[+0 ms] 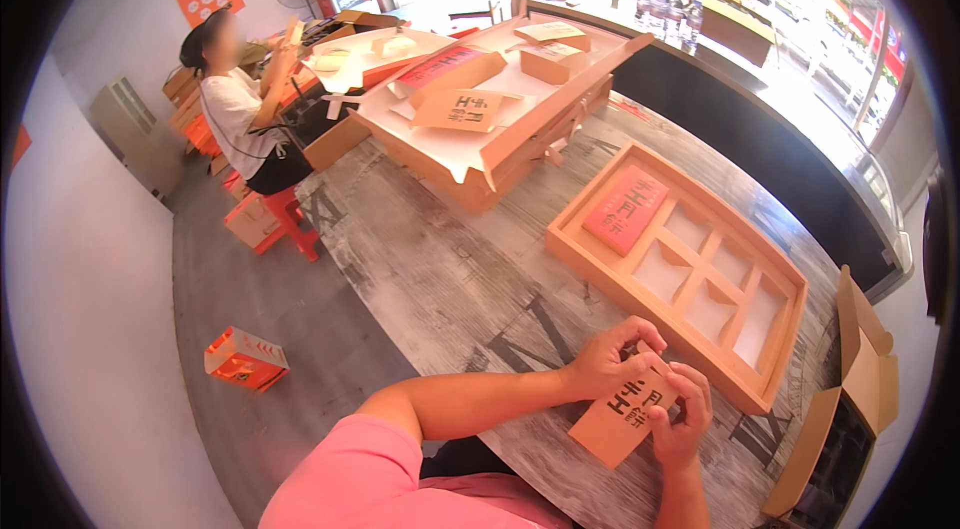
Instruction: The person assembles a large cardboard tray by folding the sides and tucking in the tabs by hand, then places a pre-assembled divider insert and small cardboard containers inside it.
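Between my hands is a small kraft-brown paper box (612,426) with dark lettering, tilted over the near part of the table. My left hand (612,361) pinches its far end from the left. My right hand (684,416) grips its right side, thumb on the printed face. Just beyond my hands lies a shallow brown tray (672,313) split into several white-bottomed compartments. A red box (627,209) with dark lettering fills its far left compartment; the other compartments hold nothing.
A large carton (440,164) with red and brown small boxes stands farther back on the grey wooden table (430,259). At the right is an open carton (850,409) with dark contents. Another person (240,99) sits back left. An orange bag (245,359) stands on the floor.
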Demonstrator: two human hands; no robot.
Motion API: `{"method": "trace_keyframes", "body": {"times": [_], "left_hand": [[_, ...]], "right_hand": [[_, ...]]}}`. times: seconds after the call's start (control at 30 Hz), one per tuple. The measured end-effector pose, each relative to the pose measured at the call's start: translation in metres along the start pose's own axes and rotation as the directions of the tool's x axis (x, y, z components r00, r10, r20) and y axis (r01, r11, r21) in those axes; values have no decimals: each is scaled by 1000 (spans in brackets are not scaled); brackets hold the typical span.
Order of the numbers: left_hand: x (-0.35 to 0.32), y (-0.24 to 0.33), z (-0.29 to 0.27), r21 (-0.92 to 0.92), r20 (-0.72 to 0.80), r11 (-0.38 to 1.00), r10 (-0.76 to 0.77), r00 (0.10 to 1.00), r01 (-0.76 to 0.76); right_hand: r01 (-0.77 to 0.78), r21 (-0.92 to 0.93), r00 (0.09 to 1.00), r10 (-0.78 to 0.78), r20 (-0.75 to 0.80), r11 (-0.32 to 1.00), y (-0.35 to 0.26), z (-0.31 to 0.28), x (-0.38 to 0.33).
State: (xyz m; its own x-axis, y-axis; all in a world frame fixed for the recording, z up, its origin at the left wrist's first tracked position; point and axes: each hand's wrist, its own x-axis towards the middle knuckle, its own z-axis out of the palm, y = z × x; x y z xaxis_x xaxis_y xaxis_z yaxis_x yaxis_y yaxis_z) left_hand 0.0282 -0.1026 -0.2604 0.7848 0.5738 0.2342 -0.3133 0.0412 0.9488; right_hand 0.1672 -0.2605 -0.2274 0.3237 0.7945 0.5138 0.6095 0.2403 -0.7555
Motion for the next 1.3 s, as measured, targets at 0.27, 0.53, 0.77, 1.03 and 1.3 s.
{"method": "trace_keyframes", "body": {"times": [0.27,0.53,0.77,1.03,1.3], "left_hand": [[2,-3,-2,-48,33,998,30,999,-28],[4,4,-3,-11,12,999,-51,999,51],[-4,38,5,618,125,736,255,959,-276],[-11,55,12,730,171,634,193,966,-255],[-13,51,14,713,148,643,252,956,-280]], "right_hand": [[116,-85,993,-114,23,990,-2,-4,6],[74,-136,997,-75,2,988,-1,-4,2],[-24,-222,998,8,-70,975,4,-4,-3],[85,-303,996,-75,44,949,-9,-3,3],[-25,-161,1000,27,6,987,-12,1,3]]}}
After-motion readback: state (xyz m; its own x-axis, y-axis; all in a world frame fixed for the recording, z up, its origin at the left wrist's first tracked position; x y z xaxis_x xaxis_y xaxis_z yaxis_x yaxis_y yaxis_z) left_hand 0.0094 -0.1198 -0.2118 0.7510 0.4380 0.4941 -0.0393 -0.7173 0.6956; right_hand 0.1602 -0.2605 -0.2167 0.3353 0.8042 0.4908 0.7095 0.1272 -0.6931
